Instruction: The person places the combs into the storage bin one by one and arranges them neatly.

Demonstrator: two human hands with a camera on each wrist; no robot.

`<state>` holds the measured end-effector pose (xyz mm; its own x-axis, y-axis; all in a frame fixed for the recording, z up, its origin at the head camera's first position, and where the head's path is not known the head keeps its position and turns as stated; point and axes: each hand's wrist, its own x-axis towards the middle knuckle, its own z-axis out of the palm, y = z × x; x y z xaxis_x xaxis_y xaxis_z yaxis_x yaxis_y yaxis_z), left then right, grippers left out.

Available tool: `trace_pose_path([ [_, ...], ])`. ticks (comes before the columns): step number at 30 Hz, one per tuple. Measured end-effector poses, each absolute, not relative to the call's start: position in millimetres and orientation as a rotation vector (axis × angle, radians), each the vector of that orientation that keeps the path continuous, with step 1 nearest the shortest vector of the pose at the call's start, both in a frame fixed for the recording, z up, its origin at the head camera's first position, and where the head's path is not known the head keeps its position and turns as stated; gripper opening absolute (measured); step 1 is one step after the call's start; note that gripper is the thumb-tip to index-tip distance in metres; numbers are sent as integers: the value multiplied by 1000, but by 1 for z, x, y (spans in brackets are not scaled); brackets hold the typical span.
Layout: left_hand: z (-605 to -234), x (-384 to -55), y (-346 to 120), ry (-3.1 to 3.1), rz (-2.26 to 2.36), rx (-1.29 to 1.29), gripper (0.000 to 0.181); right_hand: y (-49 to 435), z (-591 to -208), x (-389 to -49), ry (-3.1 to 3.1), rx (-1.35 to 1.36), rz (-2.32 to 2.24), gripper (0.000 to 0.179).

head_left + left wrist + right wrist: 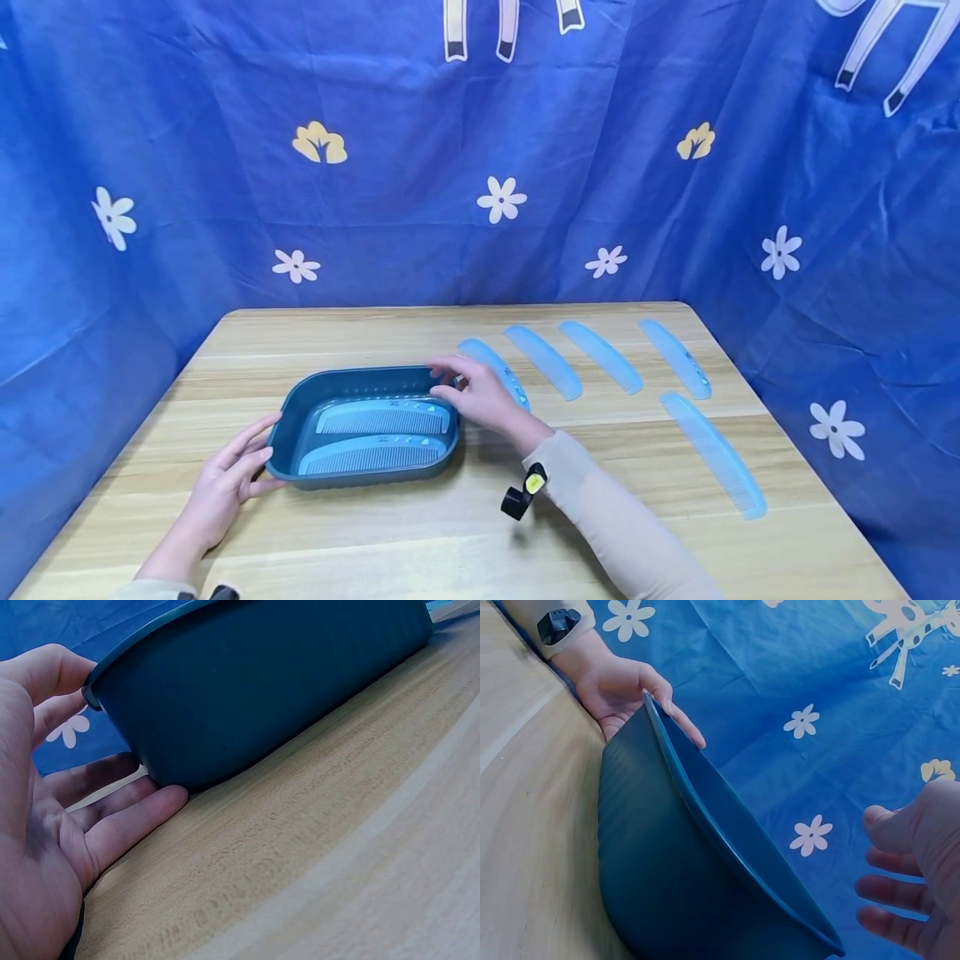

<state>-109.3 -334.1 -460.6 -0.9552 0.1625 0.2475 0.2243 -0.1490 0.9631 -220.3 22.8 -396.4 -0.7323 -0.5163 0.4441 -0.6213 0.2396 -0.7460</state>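
Basin (367, 480) sits on the wooden table (360, 550), two combs (378, 410) inside; left hand (221, 492) grips its left end, while right hand (477, 395), loosely curved and empty, hovers over the right end

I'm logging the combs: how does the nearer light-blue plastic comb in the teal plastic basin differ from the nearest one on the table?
The basin comb lies inside the teal basin; the table comb lies outside it. The basin comb runs roughly side to side; the table comb slants. The basin comb shows printed marks; none are visible on the table comb. Both have curved backs.
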Motion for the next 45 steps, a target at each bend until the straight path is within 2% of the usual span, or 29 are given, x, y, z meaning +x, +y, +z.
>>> trace_pose_path([
  [21,-462,-109,-335,-2017,-2314,-473,46,49,-395,-221,-2340,1032,1599,35],
  [30,-461,-111,-335,-2010,-2321,-490,46,66,-378,-208,-2368,981,1559,35],
  [45,-463,-111,-336,-2013,-2324,-473,46,100,-403,-212,-2378,975,1465,33],
])
